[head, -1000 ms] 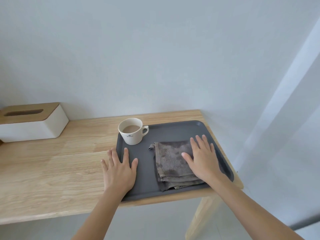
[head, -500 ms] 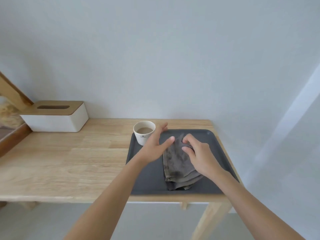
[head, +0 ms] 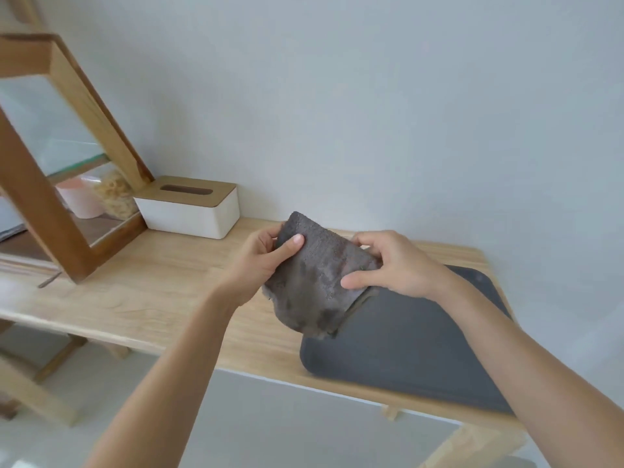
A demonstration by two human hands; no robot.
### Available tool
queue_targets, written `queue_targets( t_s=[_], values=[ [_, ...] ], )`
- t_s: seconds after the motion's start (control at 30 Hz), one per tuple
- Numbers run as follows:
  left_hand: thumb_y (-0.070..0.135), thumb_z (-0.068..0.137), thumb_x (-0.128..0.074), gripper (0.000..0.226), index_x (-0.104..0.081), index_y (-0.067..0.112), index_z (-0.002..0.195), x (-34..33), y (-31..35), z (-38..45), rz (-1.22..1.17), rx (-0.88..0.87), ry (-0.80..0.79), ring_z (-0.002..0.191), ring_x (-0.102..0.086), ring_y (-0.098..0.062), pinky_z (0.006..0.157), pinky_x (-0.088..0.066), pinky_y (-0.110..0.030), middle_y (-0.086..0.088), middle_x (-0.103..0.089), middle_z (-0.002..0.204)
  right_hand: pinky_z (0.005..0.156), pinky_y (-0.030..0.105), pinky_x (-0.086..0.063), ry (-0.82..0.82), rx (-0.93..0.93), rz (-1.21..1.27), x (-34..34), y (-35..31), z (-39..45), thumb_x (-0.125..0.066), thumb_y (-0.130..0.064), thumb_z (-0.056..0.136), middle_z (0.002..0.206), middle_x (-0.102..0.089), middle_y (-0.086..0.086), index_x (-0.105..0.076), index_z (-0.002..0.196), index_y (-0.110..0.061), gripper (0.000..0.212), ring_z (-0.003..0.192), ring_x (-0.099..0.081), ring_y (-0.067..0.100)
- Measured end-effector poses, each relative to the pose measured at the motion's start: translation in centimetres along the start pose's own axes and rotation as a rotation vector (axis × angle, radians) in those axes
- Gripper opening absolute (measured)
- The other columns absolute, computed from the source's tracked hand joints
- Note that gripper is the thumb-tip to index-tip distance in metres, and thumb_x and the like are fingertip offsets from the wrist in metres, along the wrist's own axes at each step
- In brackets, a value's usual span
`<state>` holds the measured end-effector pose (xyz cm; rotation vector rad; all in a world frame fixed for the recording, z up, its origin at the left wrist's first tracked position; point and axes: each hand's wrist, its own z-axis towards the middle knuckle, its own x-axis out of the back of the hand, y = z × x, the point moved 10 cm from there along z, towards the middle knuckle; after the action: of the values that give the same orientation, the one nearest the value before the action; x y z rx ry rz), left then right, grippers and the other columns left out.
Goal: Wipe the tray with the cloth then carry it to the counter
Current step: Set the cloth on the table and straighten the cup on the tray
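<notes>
A folded grey-brown cloth (head: 317, 285) is held up in the air above the left end of the dark grey tray (head: 405, 346). My left hand (head: 266, 255) pinches its upper left edge, thumb on the front. My right hand (head: 388, 265) grips its right side. The tray lies flat on the right end of the wooden table (head: 162, 292). The cup is hidden behind the cloth and hands.
A white tissue box with a wooden lid (head: 189, 207) stands at the back of the table by the wall. Left of it leans a wooden-framed shelf (head: 60, 184) holding a pink container and a jar. The table's front edge runs below my forearms.
Both hands have closed on the cloth and lifted it off the tray. The view has swung left, bringing the wooden shelf into sight.
</notes>
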<state>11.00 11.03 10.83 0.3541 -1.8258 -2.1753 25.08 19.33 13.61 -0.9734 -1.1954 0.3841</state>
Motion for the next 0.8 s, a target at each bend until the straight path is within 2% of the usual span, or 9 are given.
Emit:
queue_targets(
  t_s=[0.1, 0.2, 0.33, 0.4, 0.47, 0.53, 0.6, 0.7, 0.8],
  values=[
    [0.027, 0.089, -0.060, 0.027, -0.067, 0.008, 0.107, 5.3, -0.4, -1.7, 0.000, 0.085, 0.157, 0.087, -0.070, -0.021, 0.072, -0.057, -0.025, -0.009, -0.074, 0.096, 0.073, 0.036, -0.057, -0.031, -0.016, 0.153, -3.6, 0.2, 3.0, -0.074, -0.012, 0.081, 0.095, -0.075, 0.015, -0.070, 0.103, -0.011, 0.023, 0.078, -0.067, 0.016],
    [0.027, 0.090, -0.062, 0.024, -0.068, 0.005, 0.099, 10.0, -2.6, -3.0, 0.063, 0.225, 0.297, 0.089, -0.070, -0.028, 0.068, -0.057, -0.028, -0.008, -0.075, 0.089, 0.058, 0.026, -0.054, 0.025, -0.120, 0.359, -6.4, 1.7, 6.1, -0.070, -0.009, 0.084, 0.088, -0.069, 0.017, -0.063, 0.114, -0.010, 0.031, 0.072, -0.063, 0.020],
    [0.039, 0.088, -0.061, 0.052, -0.046, 0.009, 0.127, 13.9, -6.4, -4.6, 0.651, 0.468, 0.470, 0.116, -0.053, -0.028, 0.088, -0.048, -0.038, -0.007, -0.058, 0.124, 0.082, 0.030, -0.048, 0.116, -0.185, -0.144, -9.6, 4.1, 8.8, -0.067, -0.023, 0.086, 0.118, -0.059, 0.008, -0.053, 0.125, -0.016, 0.041, 0.102, -0.062, 0.023],
    [0.044, 0.092, -0.053, 0.070, -0.022, 0.014, 0.147, 12.8, -8.3, -4.7, 0.989, 0.448, 0.355, 0.140, -0.028, -0.032, 0.109, -0.030, -0.051, -0.011, -0.026, 0.155, 0.102, 0.036, -0.041, 0.012, -0.118, -0.349, -12.6, 4.6, 8.9, -0.062, -0.029, 0.089, 0.135, -0.049, 0.009, -0.049, 0.133, -0.013, 0.048, 0.125, -0.050, 0.027],
    [0.051, 0.095, -0.037, 0.070, -0.009, 0.021, 0.152, 10.1, -11.6, -4.8, 1.139, 0.430, 0.144, 0.149, 0.000, -0.027, 0.115, -0.006, -0.057, -0.005, 0.001, 0.162, 0.115, 0.045, -0.026, -0.164, -0.077, -0.527, -15.9, 5.3, 8.1, -0.055, -0.037, 0.093, 0.147, -0.039, 0.014, -0.042, 0.140, -0.010, 0.056, 0.141, -0.030, 0.032],
    [0.056, 0.095, -0.021, 0.067, -0.003, 0.026, 0.152, 8.2, -14.1, -5.5, 1.282, 0.454, -0.002, 0.149, 0.008, -0.023, 0.116, 0.000, -0.058, -0.001, 0.008, 0.162, 0.120, 0.050, -0.011, -0.281, -0.090, -0.681, -17.9, 6.6, 7.3, -0.045, -0.041, 0.096, 0.159, -0.019, 0.016, -0.030, 0.148, -0.010, 0.062, 0.149, -0.008, 0.031],
    [0.056, 0.095, -0.014, 0.066, 0.001, 0.025, 0.152, 7.8, -14.8, -5.7, 1.397, 0.474, -0.034, 0.149, 0.009, -0.024, 0.115, 0.001, -0.059, 0.000, 0.009, 0.162, 0.121, 0.049, -0.008, -0.269, -0.071, -0.684, -17.4, 6.5, 7.0, -0.044, -0.040, 0.098, 0.161, -0.015, 0.013, -0.029, 0.149, -0.011, 0.060, 0.150, -0.004, 0.028],
    [0.053, 0.097, -0.021, 0.069, -0.003, 0.017, 0.152, 7.4, -13.5, -4.1, 1.335, 0.495, -0.050, 0.148, 0.012, -0.026, 0.115, 0.004, -0.060, -0.003, 0.010, 0.162, 0.117, 0.036, -0.027, 0.002, 0.040, -0.359, -13.3, 4.1, 6.4, -0.052, -0.029, 0.096, 0.145, -0.049, 0.007, -0.051, 0.137, -0.013, 0.044, 0.141, -0.034, 0.021],
    [0.051, 0.095, -0.040, 0.074, -0.010, 0.015, 0.152, 4.2, -9.9, 0.0, 1.109, 0.269, -0.055, 0.149, 0.006, -0.022, 0.118, -0.001, -0.052, -0.003, 0.005, 0.162, 0.098, 0.014, -0.038, 0.568, 0.095, -0.203, -4.8, 3.4, 3.3, -0.060, -0.021, 0.091, 0.120, -0.061, 0.000, -0.060, 0.122, -0.015, 0.032, 0.118, -0.049, 0.012]
  ],
)
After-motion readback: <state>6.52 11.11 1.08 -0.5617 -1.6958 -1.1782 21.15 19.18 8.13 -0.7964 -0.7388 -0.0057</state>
